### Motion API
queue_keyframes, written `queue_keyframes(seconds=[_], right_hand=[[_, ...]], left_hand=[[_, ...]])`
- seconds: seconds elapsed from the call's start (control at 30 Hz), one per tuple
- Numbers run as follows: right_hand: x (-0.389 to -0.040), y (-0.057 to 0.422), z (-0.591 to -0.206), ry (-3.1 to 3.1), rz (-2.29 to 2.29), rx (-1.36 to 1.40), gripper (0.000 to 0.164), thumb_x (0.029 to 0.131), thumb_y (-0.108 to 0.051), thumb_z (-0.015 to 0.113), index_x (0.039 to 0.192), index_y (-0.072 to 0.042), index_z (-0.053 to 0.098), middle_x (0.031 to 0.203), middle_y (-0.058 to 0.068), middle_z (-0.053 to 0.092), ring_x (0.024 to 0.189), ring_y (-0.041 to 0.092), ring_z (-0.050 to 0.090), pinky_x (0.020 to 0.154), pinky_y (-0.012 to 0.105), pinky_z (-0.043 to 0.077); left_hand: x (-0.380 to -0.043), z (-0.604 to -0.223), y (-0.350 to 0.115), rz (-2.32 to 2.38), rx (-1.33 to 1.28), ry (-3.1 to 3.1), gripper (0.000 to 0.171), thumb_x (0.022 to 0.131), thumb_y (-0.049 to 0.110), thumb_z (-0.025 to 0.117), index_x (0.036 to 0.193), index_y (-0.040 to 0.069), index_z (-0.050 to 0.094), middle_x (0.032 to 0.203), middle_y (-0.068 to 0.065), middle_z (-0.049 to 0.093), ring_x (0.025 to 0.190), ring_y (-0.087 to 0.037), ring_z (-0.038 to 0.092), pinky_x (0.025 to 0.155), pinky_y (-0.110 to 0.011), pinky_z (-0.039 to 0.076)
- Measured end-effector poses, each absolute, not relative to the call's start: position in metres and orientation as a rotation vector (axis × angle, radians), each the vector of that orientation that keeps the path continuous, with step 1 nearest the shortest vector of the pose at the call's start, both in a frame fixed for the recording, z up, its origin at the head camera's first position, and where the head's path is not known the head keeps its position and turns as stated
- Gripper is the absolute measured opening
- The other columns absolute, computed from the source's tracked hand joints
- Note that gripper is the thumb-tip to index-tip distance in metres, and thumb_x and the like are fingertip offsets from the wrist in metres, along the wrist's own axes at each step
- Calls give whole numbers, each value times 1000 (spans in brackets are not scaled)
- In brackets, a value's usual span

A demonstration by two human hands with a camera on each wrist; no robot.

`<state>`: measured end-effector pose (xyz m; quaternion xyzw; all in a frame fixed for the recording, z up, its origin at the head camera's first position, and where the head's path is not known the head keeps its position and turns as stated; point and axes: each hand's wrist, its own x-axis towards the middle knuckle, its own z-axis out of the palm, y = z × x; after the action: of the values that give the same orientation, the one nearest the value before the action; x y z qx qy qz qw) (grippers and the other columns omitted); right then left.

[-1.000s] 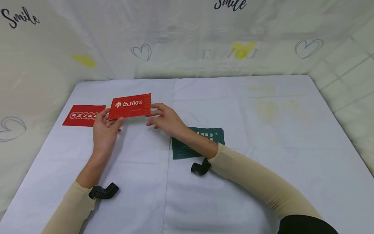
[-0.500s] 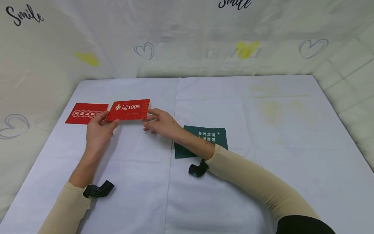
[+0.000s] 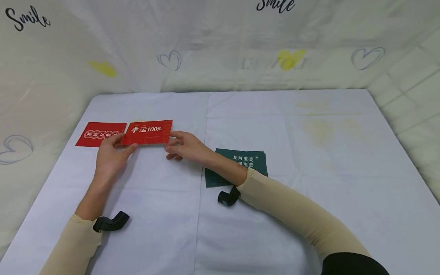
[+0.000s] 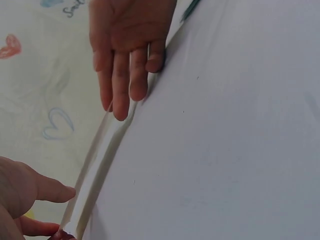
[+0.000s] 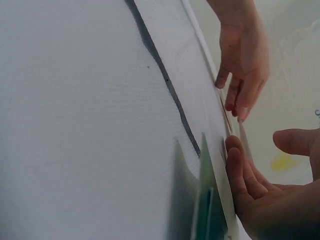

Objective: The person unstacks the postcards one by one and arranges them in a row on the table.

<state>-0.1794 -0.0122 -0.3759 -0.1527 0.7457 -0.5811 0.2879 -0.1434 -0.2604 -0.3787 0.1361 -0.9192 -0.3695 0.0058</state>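
Two red cards with white print are at the left of the table in the head view. The red card reading "100%" [image 3: 147, 133] is held at its lower left corner by my left hand [image 3: 110, 158], thumb in front and fingers partly hidden behind. My right hand [image 3: 185, 147] is at that card's right edge, fingers extended; in the right wrist view its thumb [image 5: 295, 142] stands apart from the fingers. The other red card [image 3: 90, 133] lies flat just to the left, partly covered by my left fingers. Whether the held card touches the cloth I cannot tell.
A small stack of dark green cards [image 3: 254, 162] lies near the table's middle, partly under my right forearm. The white tablecloth [image 3: 326, 152] has faint yellowish stains at the back right. A pale printed curtain [image 3: 213, 42] borders the table's back.
The held red card has come down and slightly left, closer to the other red card. Both hands have moved left and down with it.
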Motion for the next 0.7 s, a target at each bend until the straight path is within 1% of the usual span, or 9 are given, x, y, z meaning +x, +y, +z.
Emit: queue_keyframes(seconds=[0.17, 0.3, 0.37, 0.57, 0.7], right_hand=[[-182, -17, -377, 1990, -1521, -412, 64, 105, -21, 61, 161, -7, 34, 134, 9, 71, 101, 20, 77, 86, 27, 61], [-186, -19, -377, 1998, -1505, -416, 64, 106, -22, 60, 161, -5, 33, 131, 10, 72, 98, 20, 77, 86, 27, 62], [-187, -20, -376, 1987, -1510, -406, 64, 106, -22, 60, 161, -4, 33, 130, 11, 72, 97, 20, 77, 85, 28, 63], [-192, -22, -376, 1945, -1535, -371, 63, 106, -19, 60, 161, -3, 33, 127, 11, 73, 95, 21, 77, 79, 25, 62], [-193, -23, -375, 1918, -1544, -353, 62, 106, -17, 58, 161, -4, 33, 127, 12, 74, 97, 23, 77, 77, 24, 62]], left_hand=[[-144, -379, -264, -1135, 411, -2898, 74, 101, 29, 67, 161, 0, 34, 159, -29, 43, 142, -46, 47, 107, -60, 53], [-146, -378, -266, -1108, 382, -2929, 73, 102, 27, 65, 160, -3, 33, 159, -32, 40, 144, -49, 43, 108, -62, 51], [-146, -378, -266, -1089, 376, -2943, 73, 102, 28, 65, 160, -4, 33, 158, -33, 38, 145, -49, 41, 108, -62, 51], [-146, -377, -266, -1066, 374, -2943, 73, 102, 28, 65, 159, -5, 33, 157, -33, 40, 143, -48, 44, 108, -62, 51], [-146, -376, -264, -1019, 408, -2957, 74, 102, 30, 64, 159, -5, 32, 155, -34, 40, 143, -48, 42, 109, -63, 50]])
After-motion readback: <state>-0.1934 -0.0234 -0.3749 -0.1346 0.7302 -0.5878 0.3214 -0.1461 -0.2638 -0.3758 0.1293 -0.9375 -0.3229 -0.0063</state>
